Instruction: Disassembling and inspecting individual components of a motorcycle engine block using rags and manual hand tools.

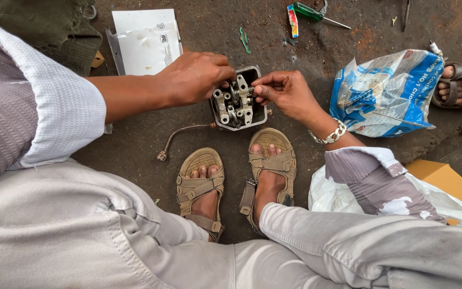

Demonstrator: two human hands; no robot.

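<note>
1. A small metal engine part (235,101), grey with rocker-like levers inside a dark rim, sits on the stained floor (135,144) just ahead of the person's sandalled feet (231,182).
2. The left hand (194,77) lies curled over the part's left edge, fingers bent down onto it; whether it grips anything small I cannot tell.
3. The right hand (284,93) comes in from the right side, thumb and forefinger pressed together on a small piece at the part's right edge; a chain bracelet (330,134) circles that wrist.
4. A thin wire with a connector (175,140) trails from the part's lower left corner across the floor.
5. A white paper packet (145,43) lies behind the left hand; a green-handled screwdriver (316,13) lies farther back; a blue and white plastic bag (386,93) sits to the right, near another person's sandalled foot (461,85).
</note>
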